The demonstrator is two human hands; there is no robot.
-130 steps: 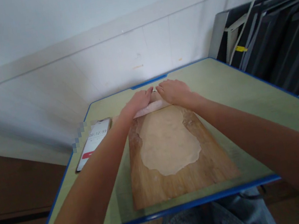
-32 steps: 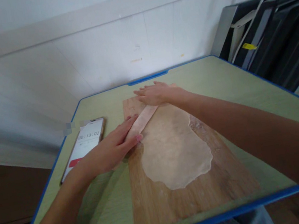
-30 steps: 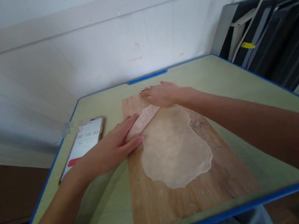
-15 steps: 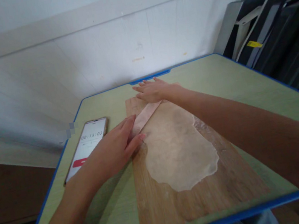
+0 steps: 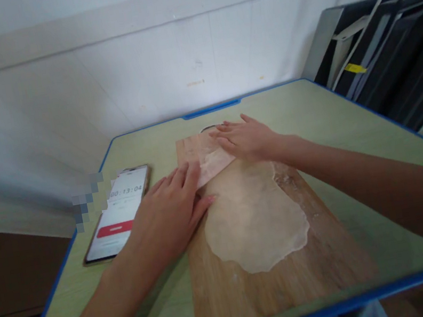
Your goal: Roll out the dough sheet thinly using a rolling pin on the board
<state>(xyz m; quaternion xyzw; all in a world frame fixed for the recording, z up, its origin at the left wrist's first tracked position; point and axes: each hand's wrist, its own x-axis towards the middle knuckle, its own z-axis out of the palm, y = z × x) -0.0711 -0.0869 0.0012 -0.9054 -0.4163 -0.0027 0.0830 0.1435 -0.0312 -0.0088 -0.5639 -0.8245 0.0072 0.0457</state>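
Note:
A thin, wavy-edged sheet of dough (image 5: 253, 216) lies on a wooden board (image 5: 235, 298). Across its far part runs a pale rolling pin (image 5: 215, 169), mostly covered by my hands. My left hand (image 5: 175, 199) rests flat over the pin's left end, fingers stretched out and thumb apart near the dough's edge. Over the right end lies my right hand (image 5: 246, 139), palm down with fingers extended. Neither hand wraps round the pin. Light flour marks show on the board around the dough.
A phone (image 5: 119, 212) with a running timer lies left of the board on the pale green, blue-edged table (image 5: 286, 100). Behind the table stands a white wall (image 5: 149, 77). Dark flat panels (image 5: 400, 51) and cables are at the right.
The rolling pin and my right hand have come back toward me, uncovering more of the board's far end. My left hand has shifted slightly, its fingers now flatter over the pin.

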